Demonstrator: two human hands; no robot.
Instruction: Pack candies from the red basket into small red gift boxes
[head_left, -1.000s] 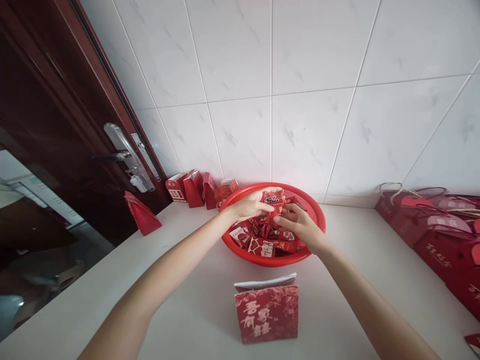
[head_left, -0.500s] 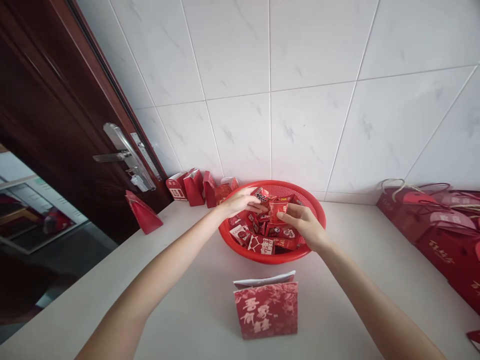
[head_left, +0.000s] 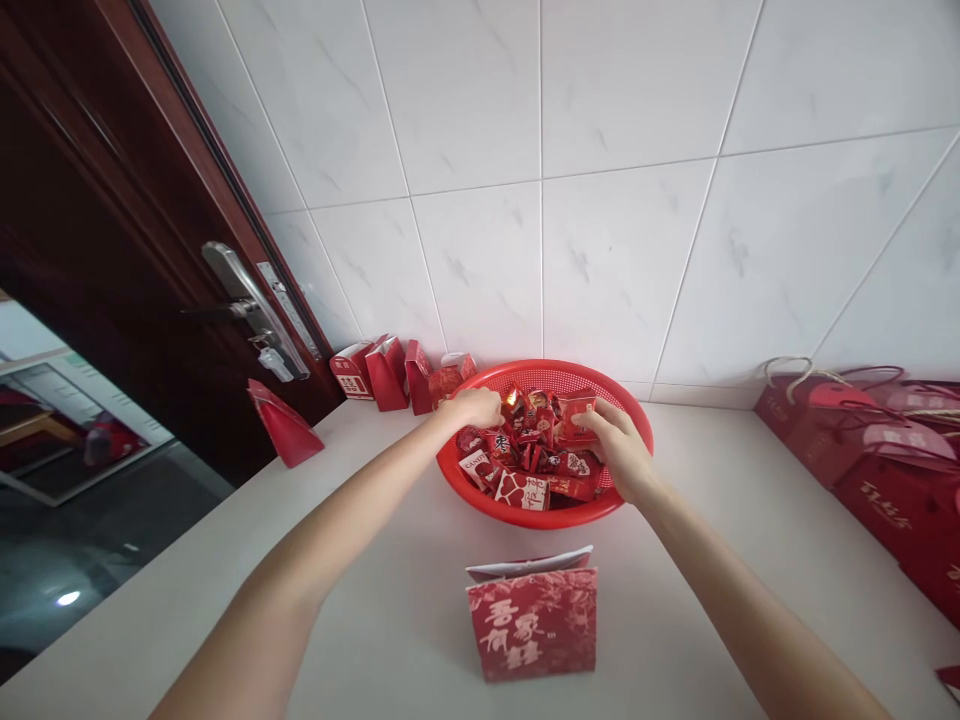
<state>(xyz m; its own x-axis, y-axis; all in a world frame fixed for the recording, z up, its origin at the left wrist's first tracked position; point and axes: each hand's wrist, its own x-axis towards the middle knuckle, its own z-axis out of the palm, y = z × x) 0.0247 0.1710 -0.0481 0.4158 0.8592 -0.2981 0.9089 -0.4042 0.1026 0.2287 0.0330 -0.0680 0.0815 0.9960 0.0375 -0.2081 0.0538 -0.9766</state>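
Observation:
A red plastic basket [head_left: 540, 517] holds many red-wrapped sweets [head_left: 525, 490]. Over its left side, my left hand [head_left: 480, 408] is closed with the fingers curled down among the sweets; what they grip, if anything, is hidden. At the basket's right side my right hand [head_left: 619, 445] pinches a red candy packet [head_left: 574, 420] between thumb and fingers. In front of the basket a red patterned paper box [head_left: 534, 625] with white characters stands upright, its top flaps raised.
Several small red gift boxes [head_left: 390, 375] line the wall left of the basket. A red triangular box [head_left: 281, 425] stands nearer the door [head_left: 127, 200]. Dark red gift bags [head_left: 862, 450] with rope handles fill the right side of the white table [head_left: 375, 620].
My left hand has drawn back slightly left and its fingers have curled in, away from the dark-lettered packet. The right hand has shifted a little right, still holding the red packet.

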